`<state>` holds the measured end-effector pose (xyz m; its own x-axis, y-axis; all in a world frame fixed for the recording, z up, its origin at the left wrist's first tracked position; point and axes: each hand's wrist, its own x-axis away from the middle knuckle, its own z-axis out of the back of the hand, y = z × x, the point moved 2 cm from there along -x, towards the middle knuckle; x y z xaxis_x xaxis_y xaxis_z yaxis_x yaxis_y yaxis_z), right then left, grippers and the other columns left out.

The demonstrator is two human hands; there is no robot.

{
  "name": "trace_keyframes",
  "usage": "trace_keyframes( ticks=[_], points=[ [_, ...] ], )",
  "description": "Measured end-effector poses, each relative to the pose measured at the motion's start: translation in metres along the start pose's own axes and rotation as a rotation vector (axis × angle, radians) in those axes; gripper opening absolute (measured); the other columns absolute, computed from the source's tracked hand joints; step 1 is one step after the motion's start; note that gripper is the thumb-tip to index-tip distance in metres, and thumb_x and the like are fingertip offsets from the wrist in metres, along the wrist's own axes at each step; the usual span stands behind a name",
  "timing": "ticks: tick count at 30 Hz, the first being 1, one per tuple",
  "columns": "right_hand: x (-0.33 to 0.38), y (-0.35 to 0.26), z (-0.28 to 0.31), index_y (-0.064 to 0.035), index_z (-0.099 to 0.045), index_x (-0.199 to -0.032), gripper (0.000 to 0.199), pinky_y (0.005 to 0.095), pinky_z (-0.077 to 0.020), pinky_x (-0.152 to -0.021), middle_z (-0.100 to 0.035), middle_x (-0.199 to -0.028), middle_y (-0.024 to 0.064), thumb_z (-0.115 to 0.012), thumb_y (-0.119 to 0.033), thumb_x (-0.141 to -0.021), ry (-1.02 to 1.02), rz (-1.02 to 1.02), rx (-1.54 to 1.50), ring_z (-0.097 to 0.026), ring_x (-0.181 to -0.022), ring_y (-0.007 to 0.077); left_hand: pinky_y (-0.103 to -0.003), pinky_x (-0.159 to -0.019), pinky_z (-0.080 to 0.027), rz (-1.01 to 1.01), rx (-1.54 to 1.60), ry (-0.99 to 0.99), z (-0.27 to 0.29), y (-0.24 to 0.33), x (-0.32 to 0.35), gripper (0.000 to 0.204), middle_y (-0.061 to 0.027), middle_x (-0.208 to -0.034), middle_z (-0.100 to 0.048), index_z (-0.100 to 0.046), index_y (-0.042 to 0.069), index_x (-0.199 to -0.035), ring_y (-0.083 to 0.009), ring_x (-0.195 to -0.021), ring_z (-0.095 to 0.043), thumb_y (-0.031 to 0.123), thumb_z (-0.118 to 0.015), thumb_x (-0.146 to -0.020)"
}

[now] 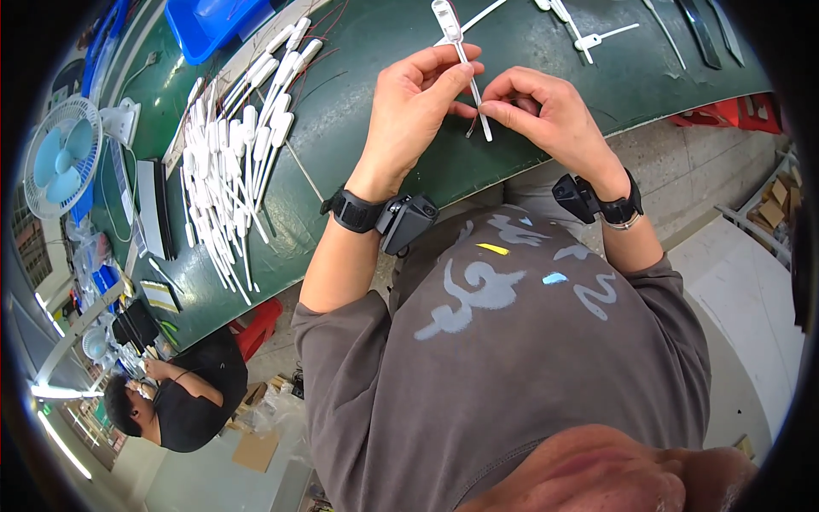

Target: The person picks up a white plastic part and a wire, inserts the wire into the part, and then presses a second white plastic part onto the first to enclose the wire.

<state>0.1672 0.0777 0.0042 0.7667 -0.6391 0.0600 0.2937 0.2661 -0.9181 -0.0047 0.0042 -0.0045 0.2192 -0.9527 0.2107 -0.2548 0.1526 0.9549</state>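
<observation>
In front of me, over the green table, is a slim white plastic stick with a wider, partly clear head (pixel 447 24) and thin dark red wires. My left hand (pixel 408 115) pinches its shaft between thumb and fingers, the head pointing away from me. Thumb and forefinger of my right hand (pixel 553 111) are closed at the lower shaft; its other fingers are curled and partly hidden. A small wire end (pixel 471 128) hangs beside the shaft. To the left lies a large heap of similar white sticks (pixel 226 158), some with red wires.
The green table (pixel 358 34) also bears a blue bin (pixel 200 30), more white pieces (pixel 589 41) and dark strip-like tools (pixel 699 34) at right. A fan (pixel 61 160) stands far left. Red stools (pixel 734 113) sit under the edge. Another person (pixel 192 397) works at lower left.
</observation>
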Motion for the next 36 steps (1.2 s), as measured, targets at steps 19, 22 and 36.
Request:
trace_keyframes(
  ticks=[19,22,36],
  points=[
    [-0.014,0.022,-0.001,-0.0026,-0.069,-0.103,0.019,0.0184,-0.0432,-0.070,-0.065,-0.087,-0.0040,-0.066,-0.021,-0.099,0.255,-0.051,-0.381,-0.054,-0.076,0.0025,-0.026,-0.067,-0.058,0.223,0.058,-0.097,-0.002,0.002,0.005,0.034,-0.0115,-0.100,-0.074,-0.070,-0.003,-0.116,-0.0170,-0.080,-0.072,0.026,-0.064,-0.099],
    [-0.014,0.021,-0.007,-0.0032,-0.070,-0.104,0.019,0.0189,-0.0448,-0.071,-0.067,-0.087,-0.0022,-0.065,-0.021,-0.100,0.249,-0.122,-0.441,-0.055,-0.076,0.0036,-0.026,-0.068,-0.058,0.191,0.040,-0.075,-0.002,0.003,0.005,0.032,-0.0105,-0.100,-0.074,-0.070,-0.003,-0.117,-0.0164,-0.080,-0.072,0.024,-0.064,-0.099],
    [-0.020,0.027,0.009,-0.0022,-0.068,-0.104,0.018,0.0182,-0.0420,-0.064,-0.067,-0.087,-0.0029,-0.067,-0.019,-0.098,0.201,-0.093,-0.333,-0.053,-0.072,0.0028,-0.024,-0.067,-0.057,-0.081,-0.342,0.112,0.001,0.004,0.001,0.025,-0.0084,-0.087,-0.072,-0.072,-0.003,-0.115,-0.0108,-0.071,-0.067,0.013,-0.069,-0.096]
  ],
)
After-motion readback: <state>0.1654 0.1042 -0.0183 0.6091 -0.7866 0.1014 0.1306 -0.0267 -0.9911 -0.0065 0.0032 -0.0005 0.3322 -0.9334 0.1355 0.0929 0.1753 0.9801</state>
